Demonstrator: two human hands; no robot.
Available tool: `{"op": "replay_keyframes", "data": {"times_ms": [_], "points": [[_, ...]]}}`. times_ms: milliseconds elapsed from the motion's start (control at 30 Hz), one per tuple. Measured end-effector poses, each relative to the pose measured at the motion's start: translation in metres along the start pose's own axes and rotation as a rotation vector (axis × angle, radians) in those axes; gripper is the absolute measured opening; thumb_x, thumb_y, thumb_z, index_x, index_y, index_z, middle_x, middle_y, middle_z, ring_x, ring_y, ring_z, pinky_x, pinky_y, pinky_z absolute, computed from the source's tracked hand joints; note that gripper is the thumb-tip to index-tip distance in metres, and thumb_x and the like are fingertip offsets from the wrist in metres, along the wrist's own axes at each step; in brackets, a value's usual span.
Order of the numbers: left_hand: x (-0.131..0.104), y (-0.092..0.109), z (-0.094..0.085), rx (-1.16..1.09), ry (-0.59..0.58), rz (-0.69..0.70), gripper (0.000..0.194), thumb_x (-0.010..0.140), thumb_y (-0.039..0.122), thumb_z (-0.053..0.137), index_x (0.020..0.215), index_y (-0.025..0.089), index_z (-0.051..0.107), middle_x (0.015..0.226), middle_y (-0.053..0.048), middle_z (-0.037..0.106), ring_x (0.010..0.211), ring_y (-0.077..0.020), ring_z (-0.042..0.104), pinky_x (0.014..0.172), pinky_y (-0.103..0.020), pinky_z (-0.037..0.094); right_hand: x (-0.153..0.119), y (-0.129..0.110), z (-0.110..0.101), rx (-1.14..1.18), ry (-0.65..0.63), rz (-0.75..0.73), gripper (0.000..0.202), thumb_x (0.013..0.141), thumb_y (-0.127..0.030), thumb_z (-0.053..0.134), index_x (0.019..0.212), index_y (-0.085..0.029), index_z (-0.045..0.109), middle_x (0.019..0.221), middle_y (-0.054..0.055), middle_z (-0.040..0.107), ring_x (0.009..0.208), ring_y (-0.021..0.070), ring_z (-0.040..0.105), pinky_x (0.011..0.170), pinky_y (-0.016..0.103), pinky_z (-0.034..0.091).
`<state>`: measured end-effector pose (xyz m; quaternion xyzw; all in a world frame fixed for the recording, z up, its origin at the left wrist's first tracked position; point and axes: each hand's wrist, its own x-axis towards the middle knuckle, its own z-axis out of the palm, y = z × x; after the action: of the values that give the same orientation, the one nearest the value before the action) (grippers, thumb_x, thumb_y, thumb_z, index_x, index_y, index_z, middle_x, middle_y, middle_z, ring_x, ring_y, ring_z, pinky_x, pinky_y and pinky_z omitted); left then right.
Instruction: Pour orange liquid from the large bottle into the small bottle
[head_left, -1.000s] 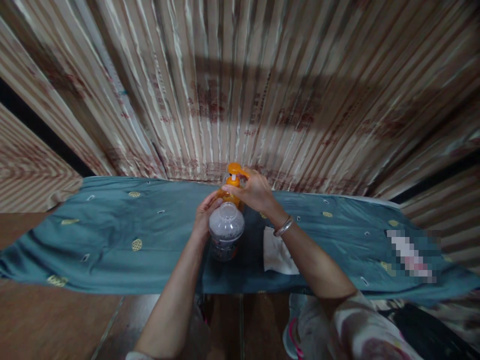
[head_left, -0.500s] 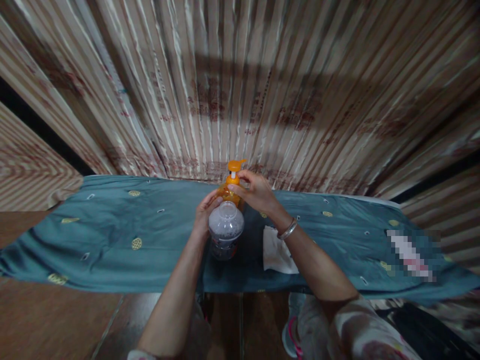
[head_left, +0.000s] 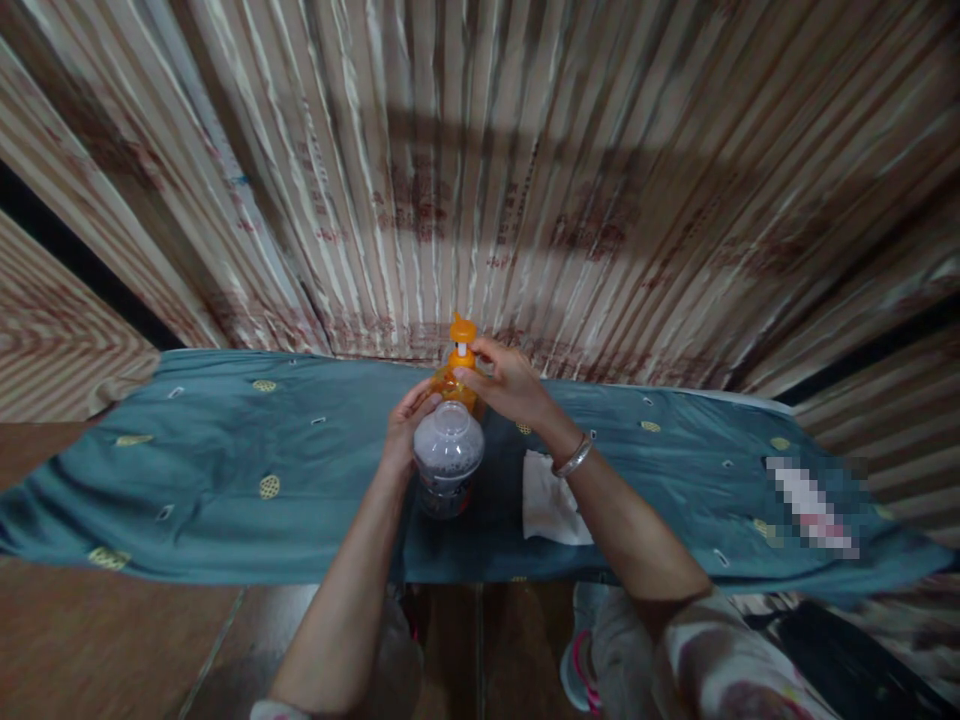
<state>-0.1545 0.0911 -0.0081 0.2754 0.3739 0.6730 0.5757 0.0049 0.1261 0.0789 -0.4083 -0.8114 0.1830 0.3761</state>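
An orange pump bottle stands at the middle of the cloth-covered table, its lower part hidden behind a clear plastic container. The container has a rounded top and dark contents. My left hand curls round the left side of the pump bottle, fingertips on its shoulder. At the collar below the orange pump head, my right hand pinches with thumb and forefinger. The spout points away from me. A folded white cloth lies beneath my right forearm, to the right of the container.
A teal patterned cloth covers the long narrow table. Behind it hangs a striped curtain. A blurred-out pale object lies at the table's right end. Brown floor tiles show in front.
The pump head has turned: its spout pointed right and now points away from me. My hands keep nearly the same places, and the whole view has shifted slightly.
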Motion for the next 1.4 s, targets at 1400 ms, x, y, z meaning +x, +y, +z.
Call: {"op": "replay_keyframes", "data": {"times_ms": [1400], "points": [[-0.003,0.002,0.003,-0.045,-0.035,0.007,0.046,0.052,0.033,0.095,0.092,0.019,0.079,0.093,-0.004,0.080,0.077,-0.0190,0.073,0.074,-0.029,0.055,0.002,-0.013,-0.004,-0.082,0.030,0.165,0.032,0.079,-0.040,0.078,0.100,-0.019,0.065,0.103,0.006,0.074,0.097,0.0235,0.069,0.086,0.035,0.050]]}}
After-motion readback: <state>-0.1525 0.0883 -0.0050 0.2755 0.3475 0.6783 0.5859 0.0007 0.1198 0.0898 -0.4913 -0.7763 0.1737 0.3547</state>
